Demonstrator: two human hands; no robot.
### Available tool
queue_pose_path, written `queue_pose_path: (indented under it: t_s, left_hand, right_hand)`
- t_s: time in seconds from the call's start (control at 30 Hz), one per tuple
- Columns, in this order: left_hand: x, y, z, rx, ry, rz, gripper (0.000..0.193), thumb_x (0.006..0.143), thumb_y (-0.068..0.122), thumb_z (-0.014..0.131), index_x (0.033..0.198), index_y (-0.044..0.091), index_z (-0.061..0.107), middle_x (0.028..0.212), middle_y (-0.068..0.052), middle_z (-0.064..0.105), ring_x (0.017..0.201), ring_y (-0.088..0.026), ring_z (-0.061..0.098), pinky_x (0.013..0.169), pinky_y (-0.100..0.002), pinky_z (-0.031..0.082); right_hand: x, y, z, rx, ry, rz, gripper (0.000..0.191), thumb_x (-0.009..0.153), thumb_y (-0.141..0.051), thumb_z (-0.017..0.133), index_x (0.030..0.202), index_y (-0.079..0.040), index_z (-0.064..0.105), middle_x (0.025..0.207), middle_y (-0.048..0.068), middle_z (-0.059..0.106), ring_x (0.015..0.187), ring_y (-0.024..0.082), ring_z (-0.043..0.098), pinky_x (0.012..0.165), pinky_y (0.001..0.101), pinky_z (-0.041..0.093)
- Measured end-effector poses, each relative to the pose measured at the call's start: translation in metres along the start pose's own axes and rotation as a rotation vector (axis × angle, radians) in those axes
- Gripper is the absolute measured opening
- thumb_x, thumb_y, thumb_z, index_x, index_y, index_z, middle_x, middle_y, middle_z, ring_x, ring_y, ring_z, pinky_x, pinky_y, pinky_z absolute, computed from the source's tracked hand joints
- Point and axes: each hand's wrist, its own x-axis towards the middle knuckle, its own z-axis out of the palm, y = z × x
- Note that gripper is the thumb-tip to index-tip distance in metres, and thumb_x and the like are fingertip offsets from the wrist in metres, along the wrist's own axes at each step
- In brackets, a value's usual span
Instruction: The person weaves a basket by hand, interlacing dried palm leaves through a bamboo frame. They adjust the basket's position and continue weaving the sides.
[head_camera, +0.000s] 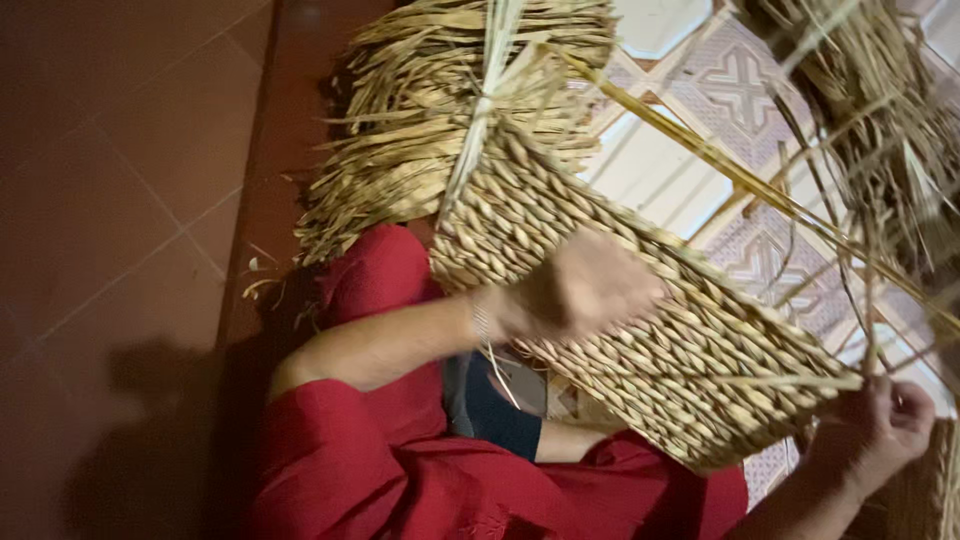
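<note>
The left hand (585, 285) lay blurred against the near face of a woven basket (640, 330), fingers curled loosely; whether it gripped a strand could not be told. The right hand (885, 420), at the near right, was closed around a thin straw strand (800, 382) running off the basket's right end, apparently to keep it taut. The basket sat tilted across the lap, over red cloth (400, 470), which put its face within both hands' reach. A bundle of loose straw (440, 110) lay at the far side, partly on a dark red tiled floor (130, 180), with long stalks (720, 165) crossing patterned tiles (740, 75) at the far right. No packages, labels or signs were visible.
</note>
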Motion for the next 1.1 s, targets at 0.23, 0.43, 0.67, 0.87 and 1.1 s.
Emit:
queue_pose_path:
  t_s: [0.23, 0.43, 0.67, 0.87, 1.1]
  left_hand:
    - [-0.105, -0.215, -0.154, 0.339, -0.076, -0.943, 0.013, 0.101, 0.008, 0.062, 0.103, 0.007, 0.075, 0.096, -0.011, 0.077, 0.088, -0.02, 0.072, 0.079, -0.034, 0.059]
    - [-0.174, -0.264, -0.146, 0.386, -0.525, -1.391, 0.018, 0.102, 0.015, 0.059, 0.111, 0.009, 0.073, 0.111, -0.019, 0.071, 0.098, -0.036, 0.067, 0.09, -0.047, 0.056]
    - [-0.189, -0.268, -0.134, 0.659, -0.702, -1.121, 0.023, 0.089, 0.007, 0.069, 0.111, 0.01, 0.075, 0.136, -0.017, 0.061, 0.139, -0.037, 0.045, 0.117, -0.064, 0.028]
    - [-0.183, -0.267, -0.134, 0.653, -0.773, -1.207, 0.036, 0.081, 0.002, 0.072, 0.116, 0.007, 0.068, 0.13, -0.015, 0.059, 0.135, -0.034, 0.044, 0.117, -0.064, 0.026]
    - [-0.212, -0.238, -0.205, 0.473, -0.521, -1.435, 0.03, 0.078, -0.014, 0.065, 0.105, -0.002, 0.057, 0.107, -0.024, 0.065, 0.104, -0.04, 0.065, 0.089, -0.049, 0.053]
  right_hand:
    - [-0.008, 0.016, -0.007, 0.058, -0.026, -0.029, 0.008, 0.114, -0.001, 0.061, 0.11, -0.004, 0.054, 0.097, 0.006, 0.058, 0.082, 0.012, 0.055, 0.074, 0.0219, 0.046]
    - [-0.017, -0.004, 0.011, 0.024, -0.032, 0.038, 0.018, 0.118, -0.002, 0.056, 0.101, -0.004, 0.05, 0.099, 0.007, 0.058, 0.093, 0.015, 0.06, 0.087, 0.0286, 0.054]
    - [-0.017, 0.002, 0.012, 0.037, -0.052, 0.025, 0.011, 0.113, -0.003, 0.052, 0.103, -0.003, 0.049, 0.103, 0.008, 0.056, 0.1, 0.017, 0.059, 0.096, 0.0346, 0.053]
    - [-0.025, -0.001, 0.012, 0.048, -0.064, 0.029, 0.014, 0.118, -0.001, 0.05, 0.105, -0.002, 0.049, 0.106, 0.01, 0.056, 0.105, 0.019, 0.06, 0.108, 0.0423, 0.055]
    - [-0.021, -0.011, 0.021, 0.067, -0.008, 0.063, 0.018, 0.116, -0.005, 0.055, 0.098, -0.004, 0.051, 0.096, 0.006, 0.058, 0.09, 0.014, 0.059, 0.087, 0.0282, 0.053]
